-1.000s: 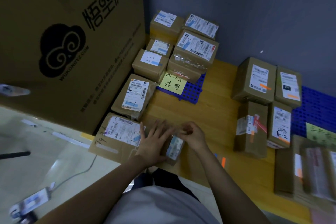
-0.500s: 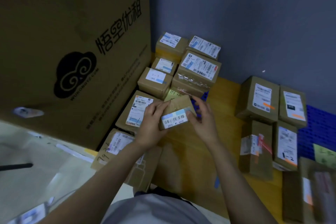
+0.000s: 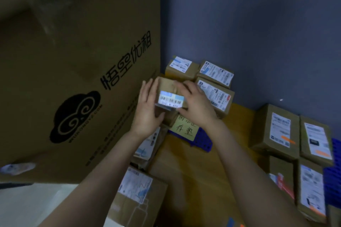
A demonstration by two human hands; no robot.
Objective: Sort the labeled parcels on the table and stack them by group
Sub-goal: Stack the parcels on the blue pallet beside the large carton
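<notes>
One small parcel [image 3: 167, 88] clasped between my left hand [image 3: 147, 110] and right hand [image 3: 196, 106], arms outstretched; three labelled parcels [image 3: 215, 96] just beyond.

- Small parcel [image 3: 166, 85]: brown cardboard; white label with black barcode, pale blue strip along its top.
- Large carton [image 3: 73, 51]: brown; black cloud logo with swirls, black characters.
- Worktop [image 3: 184, 167]: yellow-orange.
- Note [image 3: 184, 128]: yellow-green, black handwriting.
- Grid mat [image 3: 203, 143]: deep blue, lattice pattern.
- Wall [image 3: 258, 24]: grey-blue, plain.
- Parcels at right [image 3: 263, 134]: brown; white labels, orange marks.
</notes>
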